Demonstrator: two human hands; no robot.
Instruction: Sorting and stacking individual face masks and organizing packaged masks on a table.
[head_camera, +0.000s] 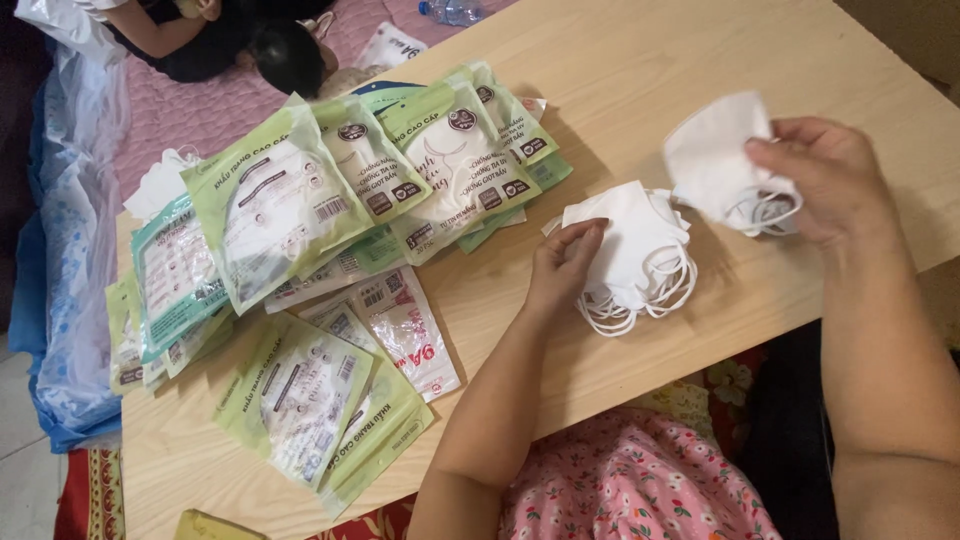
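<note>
Sorting masks: left hand (562, 268) lies flat, fingers open, on the mask stack (632, 250) on the tabletop (620, 60), right hand (830, 180) pinches one mask (712, 160) lifted above it; packets (300, 200) lie left, likely needing filling.

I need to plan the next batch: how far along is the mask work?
Done: many sealed packets lie on the table. In hand: the right hand holds one mask; the left hand rests on the loose stack. Left: that stack.
</note>
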